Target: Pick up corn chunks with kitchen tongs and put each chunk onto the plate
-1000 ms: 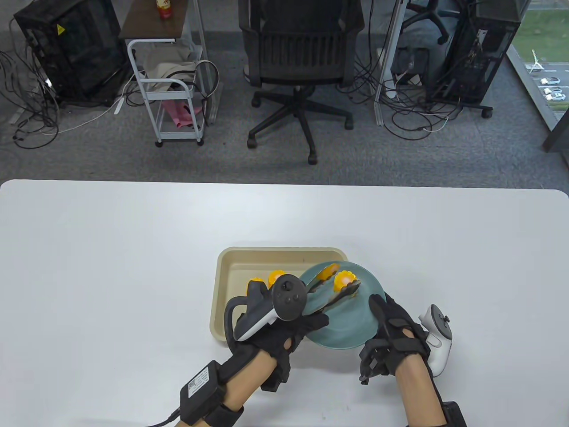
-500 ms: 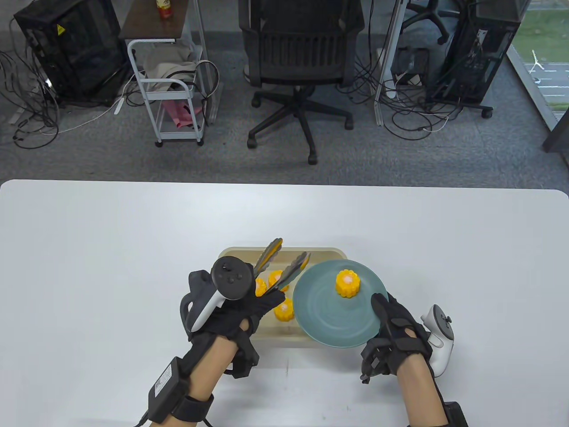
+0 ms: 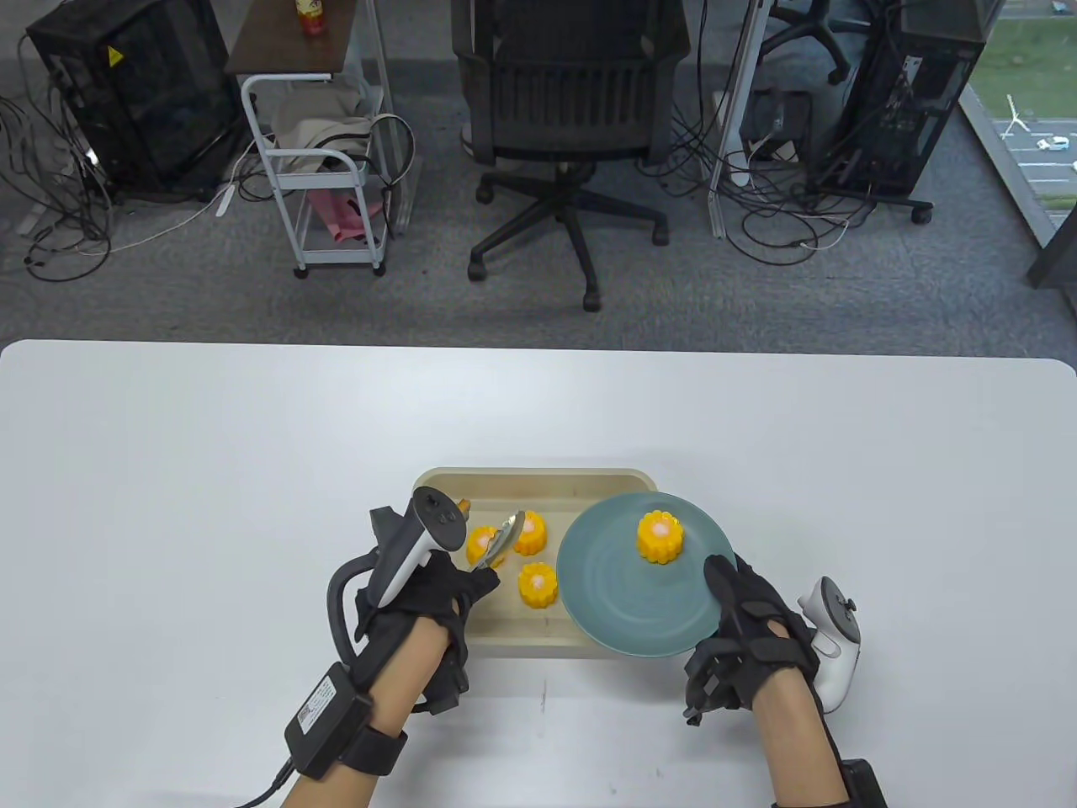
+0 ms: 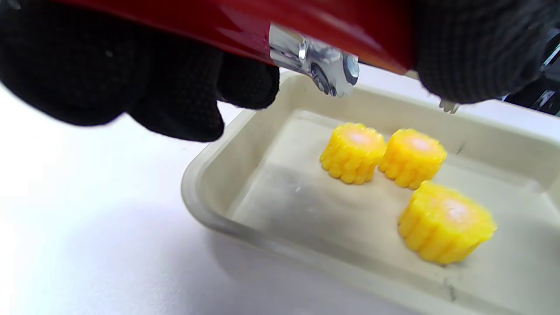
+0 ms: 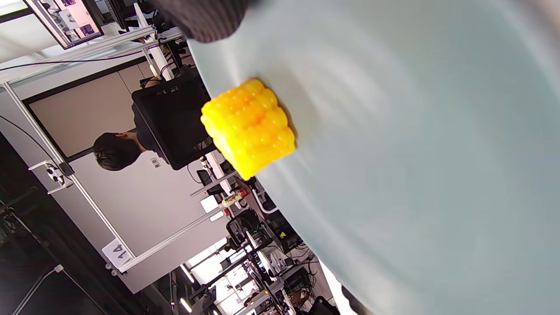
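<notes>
L. hand [image 3: 421, 602], gloved, fingers curled round the red handles of the tongs [image 3: 501, 543], holds them over the tray [image 3: 437, 497]; the metal tips point down w/ one at the leftmost of three corn chunks [image 3: 484, 543] in the tray. How far apart the tong arms stand cannot be told: only one tip shows clearly in the table view, and the wrist view catches just the hinge [image 4: 323, 70] under the glove.

Two more chunks sit in the tray: one [image 3: 530, 532] just beside the first, another [image 3: 538, 584] nearer the person, by the plate's edge. All three stand upright, apart from the tray walls.

R. hand [image 3: 749, 627] grips the near-right rim of the teal plate [image 3: 606, 606], thumb lying on top of the rim, other fingers hidden beneath. The plate overlaps the tray's right end. One chunk [image 3: 659, 536] stands upright on the plate's far half, well clear of the thumb.

Tray and plate are on a white table [image 3: 210, 471]; office chair [image 3: 572, 126] and cart [image 3: 324, 168] stand on the floor beyond.
</notes>
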Action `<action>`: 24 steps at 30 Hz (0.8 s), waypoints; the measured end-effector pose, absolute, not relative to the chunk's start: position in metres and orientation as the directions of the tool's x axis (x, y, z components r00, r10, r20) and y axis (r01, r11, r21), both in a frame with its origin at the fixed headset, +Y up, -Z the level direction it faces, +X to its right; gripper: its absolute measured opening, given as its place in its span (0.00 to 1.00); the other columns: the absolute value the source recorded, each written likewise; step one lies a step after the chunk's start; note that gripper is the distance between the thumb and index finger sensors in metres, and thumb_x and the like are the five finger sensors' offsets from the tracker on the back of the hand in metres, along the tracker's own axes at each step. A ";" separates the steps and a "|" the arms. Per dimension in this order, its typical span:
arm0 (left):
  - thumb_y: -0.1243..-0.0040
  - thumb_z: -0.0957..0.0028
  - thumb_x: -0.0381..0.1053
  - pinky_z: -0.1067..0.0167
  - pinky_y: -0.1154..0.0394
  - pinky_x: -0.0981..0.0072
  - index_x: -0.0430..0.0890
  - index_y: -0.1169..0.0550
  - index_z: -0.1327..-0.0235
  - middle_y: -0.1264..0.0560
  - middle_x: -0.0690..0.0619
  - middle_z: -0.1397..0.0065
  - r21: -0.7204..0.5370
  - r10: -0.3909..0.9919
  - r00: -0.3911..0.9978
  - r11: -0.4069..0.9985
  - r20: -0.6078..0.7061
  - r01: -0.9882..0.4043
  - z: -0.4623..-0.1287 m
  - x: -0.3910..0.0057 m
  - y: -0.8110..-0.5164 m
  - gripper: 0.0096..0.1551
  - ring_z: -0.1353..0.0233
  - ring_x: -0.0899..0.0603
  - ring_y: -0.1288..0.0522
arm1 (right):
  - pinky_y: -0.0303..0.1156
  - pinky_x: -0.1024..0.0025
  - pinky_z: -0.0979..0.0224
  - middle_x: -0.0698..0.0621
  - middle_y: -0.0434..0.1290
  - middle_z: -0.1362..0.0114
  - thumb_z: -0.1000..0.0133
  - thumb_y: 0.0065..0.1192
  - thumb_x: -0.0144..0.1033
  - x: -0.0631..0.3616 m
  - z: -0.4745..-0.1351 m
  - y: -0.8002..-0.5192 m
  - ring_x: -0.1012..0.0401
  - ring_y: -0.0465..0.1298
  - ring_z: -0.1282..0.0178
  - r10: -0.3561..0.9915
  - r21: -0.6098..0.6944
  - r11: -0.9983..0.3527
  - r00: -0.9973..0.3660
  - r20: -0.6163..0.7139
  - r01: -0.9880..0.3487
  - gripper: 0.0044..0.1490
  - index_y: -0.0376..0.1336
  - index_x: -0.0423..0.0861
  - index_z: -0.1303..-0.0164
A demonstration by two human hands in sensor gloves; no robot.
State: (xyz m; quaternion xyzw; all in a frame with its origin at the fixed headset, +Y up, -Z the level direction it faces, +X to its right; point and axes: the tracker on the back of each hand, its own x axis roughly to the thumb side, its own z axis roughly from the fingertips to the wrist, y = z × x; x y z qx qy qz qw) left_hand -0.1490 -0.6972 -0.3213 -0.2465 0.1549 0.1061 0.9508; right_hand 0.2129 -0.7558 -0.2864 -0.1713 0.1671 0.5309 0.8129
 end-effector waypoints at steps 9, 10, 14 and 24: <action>0.41 0.56 0.75 0.64 0.16 0.44 0.44 0.42 0.20 0.25 0.39 0.35 -0.494 0.042 0.928 0.837 -0.371 -0.236 -0.327 -0.151 -0.715 0.58 0.58 0.37 0.14 | 0.82 0.59 0.35 0.40 0.69 0.23 0.42 0.51 0.39 0.212 -0.287 -0.757 0.49 0.79 0.30 0.807 -0.078 0.372 0.364 -0.465 -0.925 0.33 0.53 0.46 0.25; 0.41 0.56 0.75 0.64 0.16 0.44 0.44 0.41 0.20 0.25 0.39 0.35 -0.495 0.038 0.927 0.837 -0.372 -0.233 -0.328 -0.152 -0.717 0.58 0.58 0.37 0.14 | 0.82 0.59 0.35 0.40 0.69 0.23 0.42 0.51 0.39 0.211 -0.287 -0.757 0.49 0.79 0.30 0.807 -0.077 0.371 0.363 -0.465 -0.925 0.33 0.53 0.46 0.25; 0.41 0.56 0.75 0.65 0.16 0.45 0.44 0.41 0.20 0.24 0.40 0.36 -0.513 0.036 0.924 0.823 -0.382 -0.244 -0.331 -0.155 -0.724 0.57 0.59 0.38 0.14 | 0.82 0.59 0.35 0.40 0.69 0.23 0.42 0.51 0.39 0.211 -0.287 -0.758 0.49 0.79 0.30 0.808 -0.077 0.369 0.360 -0.466 -0.926 0.33 0.53 0.46 0.25; 0.41 0.53 0.72 0.66 0.16 0.45 0.47 0.38 0.21 0.22 0.43 0.38 -0.528 0.052 0.937 0.814 -0.346 -0.240 -0.335 -0.157 -0.729 0.51 0.61 0.39 0.13 | 0.82 0.59 0.35 0.40 0.68 0.23 0.42 0.51 0.39 0.210 -0.287 -0.759 0.49 0.79 0.30 0.808 -0.075 0.361 0.352 -0.472 -0.930 0.33 0.53 0.46 0.25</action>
